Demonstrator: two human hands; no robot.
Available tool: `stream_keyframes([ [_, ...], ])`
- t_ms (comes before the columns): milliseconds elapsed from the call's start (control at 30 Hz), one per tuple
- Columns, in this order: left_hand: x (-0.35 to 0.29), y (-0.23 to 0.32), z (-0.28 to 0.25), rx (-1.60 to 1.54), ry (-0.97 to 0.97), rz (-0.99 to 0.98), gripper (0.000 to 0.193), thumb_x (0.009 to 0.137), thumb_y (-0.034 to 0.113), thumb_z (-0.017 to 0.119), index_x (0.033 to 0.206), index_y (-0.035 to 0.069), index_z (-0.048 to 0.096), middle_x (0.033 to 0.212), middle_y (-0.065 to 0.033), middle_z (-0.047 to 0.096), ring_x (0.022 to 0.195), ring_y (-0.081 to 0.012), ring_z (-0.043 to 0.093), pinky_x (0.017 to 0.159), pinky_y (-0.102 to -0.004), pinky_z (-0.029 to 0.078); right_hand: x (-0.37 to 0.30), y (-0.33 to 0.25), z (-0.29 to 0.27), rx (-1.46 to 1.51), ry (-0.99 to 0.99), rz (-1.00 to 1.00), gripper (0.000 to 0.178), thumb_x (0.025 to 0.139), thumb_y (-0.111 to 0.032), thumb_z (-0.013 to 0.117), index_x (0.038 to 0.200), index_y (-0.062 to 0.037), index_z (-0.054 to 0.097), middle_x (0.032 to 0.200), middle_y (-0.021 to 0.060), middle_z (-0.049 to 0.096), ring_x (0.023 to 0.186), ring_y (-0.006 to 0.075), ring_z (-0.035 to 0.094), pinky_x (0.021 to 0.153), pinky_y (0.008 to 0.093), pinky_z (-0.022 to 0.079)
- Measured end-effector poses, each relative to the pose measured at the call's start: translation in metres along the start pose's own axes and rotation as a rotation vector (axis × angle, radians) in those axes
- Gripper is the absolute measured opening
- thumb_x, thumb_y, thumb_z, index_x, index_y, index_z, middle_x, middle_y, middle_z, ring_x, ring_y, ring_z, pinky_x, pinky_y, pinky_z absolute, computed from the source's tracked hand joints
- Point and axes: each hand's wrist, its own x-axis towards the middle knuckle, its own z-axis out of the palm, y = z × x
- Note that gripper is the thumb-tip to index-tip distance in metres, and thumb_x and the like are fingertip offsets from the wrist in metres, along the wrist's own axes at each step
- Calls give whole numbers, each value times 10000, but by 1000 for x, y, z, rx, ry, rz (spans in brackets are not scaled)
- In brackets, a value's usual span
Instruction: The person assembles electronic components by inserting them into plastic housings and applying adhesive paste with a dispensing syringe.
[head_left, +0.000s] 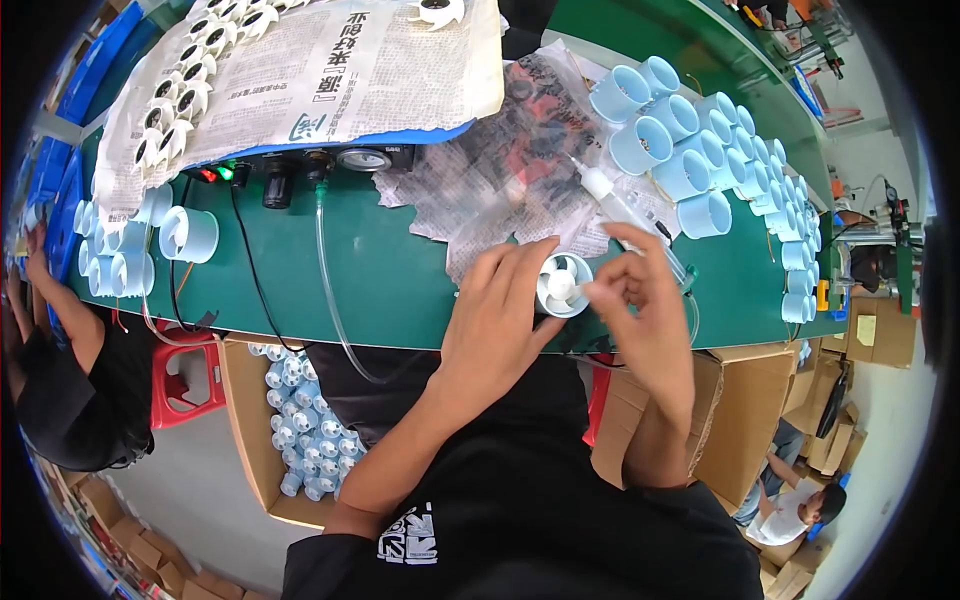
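My left hand (497, 318) is closed around a small light-blue round fan housing (545, 302). The housing's mouth faces up and shows a white fan wheel (563, 285) with several blades inside. On its right side, my right hand (650, 318) is loosely bent with fingers apart, and a fingertip is at the housing's rim; the picture does not settle whether it touches. Just beyond my hands lies a clear dispensing syringe (628, 212) with a white tip, partly behind my right hand. Under it, crumpled, stained newspaper (490, 190) covers part of the green tabletop (400, 270).
Many blue housings (704, 214) stand in rows at the right; others (188, 235) stand at the left. A newspaper-covered dispenser box (280, 165) carries white fan wheels (197, 70). Its clear hose (322, 250) hangs over the table edge. Below, a carton (253, 400) holds finished-looking fans (315, 440).
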Motion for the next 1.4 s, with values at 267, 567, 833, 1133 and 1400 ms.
stream_keyframes([
  [267, 1, 1, 1, -10, -13, 17, 741, 643, 49, 789, 1299, 18, 446, 1171, -147, 548, 1106, -338, 501, 930, -429, 420, 6, -15, -16, -232, -274, -178, 81, 874, -58, 628, 894, 12, 664, 683, 72, 579, 558, 154, 513, 504, 277, 386],
  [567, 3, -5, 2, -10, 92, -14, 790, 639, 58, 791, 1337, 35, 422, 1152, -151, 546, 1100, -337, 498, 936, -434, 404, 18, -3, -1, -319, 165, -489, 465, 998, -156, 444, 563, 7, 413, 488, 35, 394, 437, 127, 359, 444, 321, 239],
  [833, -4, -6, 14, 43, 161, 192, 310, 789, 153, 625, 1060, 52, 510, 1157, -177, 500, 1102, -351, 486, 948, -428, 408, 1, 53, -26, -418, 177, -270, 498, 1015, -187, 422, 565, 16, 488, 482, 71, 405, 439, 150, 365, 454, 347, 248],
  [1133, -9, -8, -35, -407, 358, 165, 550, 793, 203, 747, 1261, 98, 477, 1290, -128, 490, 1238, -327, 420, 1057, -441, 317, -13, 83, 5, -432, 128, -374, 505, 1034, -221, 403, 604, 37, 457, 503, 78, 417, 482, 155, 373, 485, 341, 289],
  [1400, 52, -98, -343, 461, 807, -40, 640, 713, 224, 794, 1240, 56, 473, 1085, -164, 627, 1000, -260, 633, 861, -334, 499, -10, 79, 9, -491, 142, -421, 460, 1011, -157, 447, 592, 34, 459, 503, 92, 429, 450, 190, 373, 468, 352, 288],
])
